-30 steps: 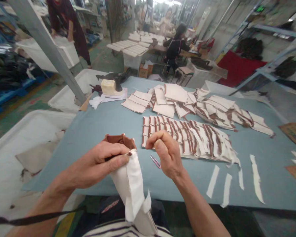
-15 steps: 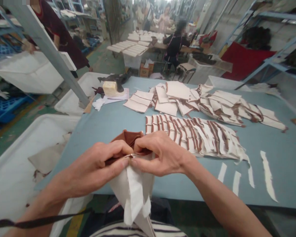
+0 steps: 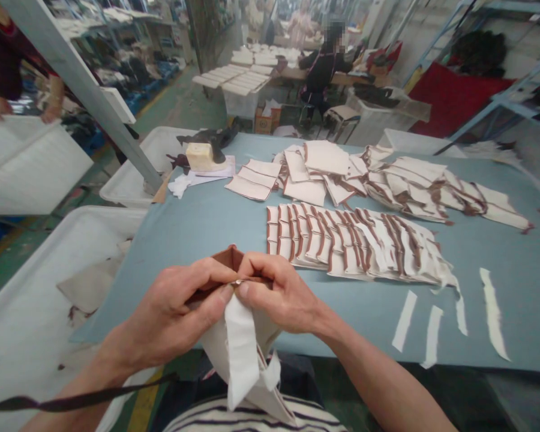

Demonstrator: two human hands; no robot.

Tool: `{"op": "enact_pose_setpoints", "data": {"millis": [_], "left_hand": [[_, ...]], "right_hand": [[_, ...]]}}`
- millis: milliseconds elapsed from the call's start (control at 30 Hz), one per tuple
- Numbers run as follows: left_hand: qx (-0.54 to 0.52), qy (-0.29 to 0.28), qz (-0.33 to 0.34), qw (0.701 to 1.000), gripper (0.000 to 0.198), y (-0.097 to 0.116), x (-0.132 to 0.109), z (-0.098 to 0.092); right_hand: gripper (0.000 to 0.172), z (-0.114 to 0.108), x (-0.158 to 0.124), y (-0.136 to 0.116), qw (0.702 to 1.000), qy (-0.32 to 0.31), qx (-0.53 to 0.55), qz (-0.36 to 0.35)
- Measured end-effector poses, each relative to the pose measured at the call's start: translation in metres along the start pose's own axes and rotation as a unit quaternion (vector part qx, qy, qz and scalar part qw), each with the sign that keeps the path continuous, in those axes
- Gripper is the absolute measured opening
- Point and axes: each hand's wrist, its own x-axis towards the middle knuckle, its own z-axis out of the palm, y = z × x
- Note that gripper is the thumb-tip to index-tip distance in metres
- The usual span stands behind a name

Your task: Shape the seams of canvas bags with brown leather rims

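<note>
My left hand (image 3: pixel 175 312) and my right hand (image 3: pixel 281 294) meet over the near edge of the blue-grey table (image 3: pixel 207 216). Both pinch the top of a brown and white fabric piece (image 3: pixel 240 342), whose white part hangs down toward my lap. A small metal bit shows between my fingertips where the hands meet. Just beyond my right hand lies a fanned row of white pieces with brown strips (image 3: pixel 351 240).
More white and brown pieces are heaped further back (image 3: pixel 387 180). White paper strips (image 3: pixel 432 336) lie at the right front. White bins (image 3: pixel 36 288) stand left of the table. A slanted grey post (image 3: pixel 85 96) rises at the left. A person sits at a far table (image 3: pixel 319 72).
My right hand moved left from the table to the fabric and now pinches it beside my left hand. The small tweezers that lay on the table are no longer seen there.
</note>
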Motion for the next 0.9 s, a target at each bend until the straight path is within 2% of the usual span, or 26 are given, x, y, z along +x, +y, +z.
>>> {"op": "enact_pose_setpoints", "data": {"millis": [200, 333, 500, 667, 767, 900], "left_hand": [[0.052, -0.013, 0.080, 0.995, 0.022, -0.006, -0.007, -0.002], [0.057, -0.017, 0.116, 0.992, 0.021, -0.014, -0.009, -0.001], [0.040, -0.013, 0.194, 0.980, 0.026, -0.026, -0.011, 0.001], [0.077, -0.058, 0.186, 0.978, 0.032, -0.031, -0.011, 0.000], [0.064, -0.051, 0.194, 0.978, 0.033, -0.035, -0.011, 0.004], [0.033, -0.027, 0.155, 0.987, 0.033, -0.037, -0.016, 0.009]], "right_hand": [[0.024, 0.000, 0.000, -0.001, 0.990, -0.062, 0.104, 0.065], [0.026, 0.001, 0.000, -0.004, 0.983, -0.065, 0.141, 0.097], [0.025, 0.006, -0.001, 0.001, 0.970, -0.074, 0.195, 0.124], [0.017, 0.006, -0.002, 0.011, 0.971, -0.055, 0.203, 0.116], [0.015, 0.005, -0.001, 0.008, 0.977, -0.048, 0.162, 0.132], [0.013, 0.004, -0.004, -0.006, 0.990, -0.037, 0.084, 0.104]]}}
